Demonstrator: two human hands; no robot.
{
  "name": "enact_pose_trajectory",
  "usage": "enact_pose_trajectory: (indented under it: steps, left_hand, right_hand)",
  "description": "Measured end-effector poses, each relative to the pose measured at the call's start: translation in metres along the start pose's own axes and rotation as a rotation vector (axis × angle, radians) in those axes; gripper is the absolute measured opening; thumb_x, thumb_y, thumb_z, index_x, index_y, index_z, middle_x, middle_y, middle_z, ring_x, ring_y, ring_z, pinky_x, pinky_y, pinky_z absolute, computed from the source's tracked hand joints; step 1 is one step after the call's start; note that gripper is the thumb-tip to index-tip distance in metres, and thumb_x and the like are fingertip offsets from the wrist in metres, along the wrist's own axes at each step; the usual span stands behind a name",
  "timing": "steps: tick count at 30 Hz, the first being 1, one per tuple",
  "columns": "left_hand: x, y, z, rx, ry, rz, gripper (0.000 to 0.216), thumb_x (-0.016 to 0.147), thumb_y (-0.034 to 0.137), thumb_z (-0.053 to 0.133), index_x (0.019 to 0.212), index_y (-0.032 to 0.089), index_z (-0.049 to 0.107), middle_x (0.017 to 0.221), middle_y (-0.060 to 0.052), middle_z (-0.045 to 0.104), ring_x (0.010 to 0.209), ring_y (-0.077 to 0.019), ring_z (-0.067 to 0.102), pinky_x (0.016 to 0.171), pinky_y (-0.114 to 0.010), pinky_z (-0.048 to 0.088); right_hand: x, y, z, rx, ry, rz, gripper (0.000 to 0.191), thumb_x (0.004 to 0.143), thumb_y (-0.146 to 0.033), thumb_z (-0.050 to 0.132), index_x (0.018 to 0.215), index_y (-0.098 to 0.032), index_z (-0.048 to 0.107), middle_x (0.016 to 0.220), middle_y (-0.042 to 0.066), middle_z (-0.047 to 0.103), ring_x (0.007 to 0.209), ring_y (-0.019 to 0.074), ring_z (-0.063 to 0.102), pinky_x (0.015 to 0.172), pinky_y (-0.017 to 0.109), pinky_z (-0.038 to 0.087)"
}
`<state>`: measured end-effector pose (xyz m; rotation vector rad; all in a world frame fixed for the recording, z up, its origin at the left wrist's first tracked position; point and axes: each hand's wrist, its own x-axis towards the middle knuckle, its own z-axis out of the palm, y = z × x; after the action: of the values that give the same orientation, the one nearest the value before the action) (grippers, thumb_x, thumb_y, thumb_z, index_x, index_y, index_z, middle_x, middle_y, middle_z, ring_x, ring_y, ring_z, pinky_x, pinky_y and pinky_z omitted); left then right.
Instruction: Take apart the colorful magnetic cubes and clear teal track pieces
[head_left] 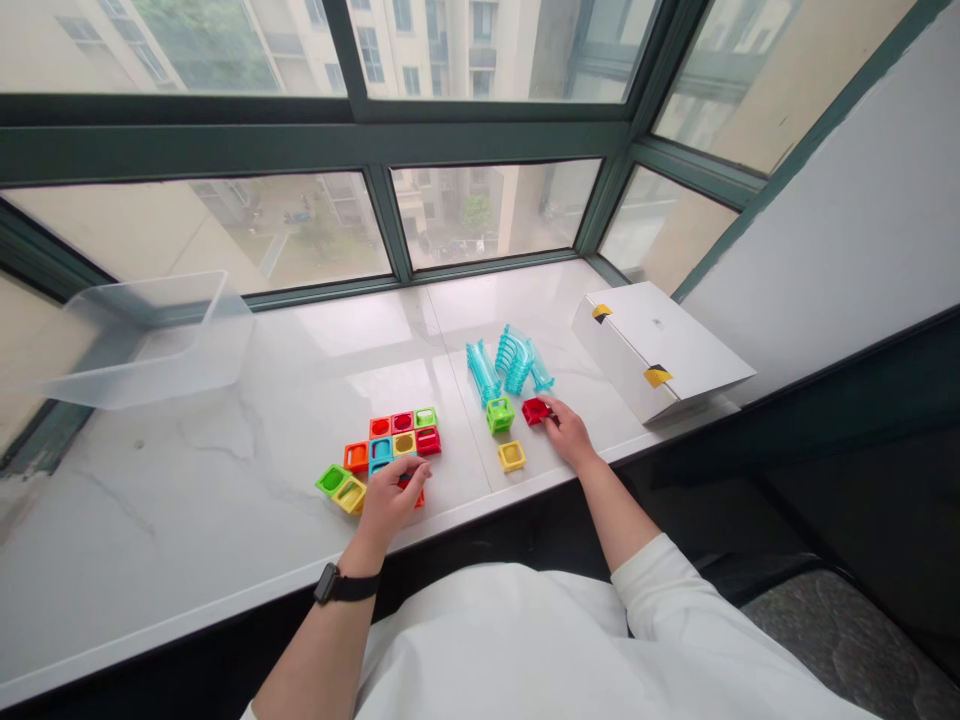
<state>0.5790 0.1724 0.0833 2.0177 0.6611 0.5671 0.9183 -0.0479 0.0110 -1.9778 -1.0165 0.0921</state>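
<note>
Red cube block point(535, 411) lies under the fingertips of my right hand point(568, 433), which pinches it at its right side. My left hand point(390, 495) rests over a cluster of coloured cube blocks, its fingers loosely bent and the thumb apart, with no block visible between them. Blue block point(380, 450) and yellow block point(404, 444) are in that cluster, partly covered by this hand; a red-orange one shows beneath it. Left of the red cube stands a green cube block point(499, 415), and nearer to me a single yellow block point(511, 457).
Several clear teal track pieces point(514, 358) lie behind the green cube. A white box point(660, 345) with yellow-black tape stands at the right. A clear plastic bin point(161, 345) sits at the far left. Windows border the white marble-patterned counter point(225, 480) at the back.
</note>
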Motion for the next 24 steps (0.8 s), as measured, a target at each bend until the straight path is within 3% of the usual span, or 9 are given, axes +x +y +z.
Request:
enact_pose_trajectory:
  steps: [12, 16, 19, 24]
  left_hand:
    - [0.0, 0.002, 0.001, -0.043, -0.007, 0.001, 0.024, 0.1, 0.042, 0.064, 0.089, 0.023, 0.073, 0.086, -0.002, 0.077, 0.082, -0.02, 0.071, 0.078, -0.031, 0.054]
    - [0.0, 0.001, 0.0, -0.064, -0.004, -0.013, 0.027, 0.101, 0.045, 0.063, 0.091, 0.023, 0.074, 0.087, -0.003, 0.077, 0.082, -0.0208, 0.072, 0.078, -0.032, 0.054]
    - [0.0, -0.003, 0.0, -0.201, 0.013, -0.049, 0.034, 0.103, 0.05, 0.059, 0.092, 0.022, 0.075, 0.085, -0.005, 0.076, 0.082, -0.0214, 0.072, 0.077, -0.033, 0.056]
    - [0.003, -0.012, 0.001, -0.561, 0.12, -0.079, 0.045, 0.103, 0.059, 0.054, 0.095, 0.02, 0.074, 0.085, -0.007, 0.074, 0.081, -0.0214, 0.071, 0.079, -0.036, 0.059]
  right_hand:
    - [-0.003, -0.001, -0.001, -0.043, 0.021, -0.097, 0.059, 0.091, -0.014, 0.054, 0.148, -0.027, 0.061, 0.147, 0.012, 0.061, 0.139, 0.0284, 0.059, 0.116, 0.051, 0.053]
    - [-0.014, -0.009, -0.007, -0.024, 0.039, -0.072, 0.055, 0.093, -0.016, 0.054, 0.147, -0.026, 0.059, 0.144, 0.015, 0.057, 0.115, 0.0245, 0.069, 0.099, 0.046, 0.064]
    - [-0.023, -0.024, -0.016, -0.047, 0.171, -0.069, 0.046, 0.096, -0.019, 0.054, 0.141, -0.023, 0.061, 0.131, 0.014, 0.061, 0.097, 0.0217, 0.07, 0.086, 0.042, 0.066]
    - [-0.025, -0.078, -0.032, -0.09, 0.408, -0.175, 0.029, 0.099, -0.022, 0.058, 0.127, -0.021, 0.067, 0.111, 0.011, 0.069, 0.09, 0.0223, 0.069, 0.083, 0.042, 0.064]
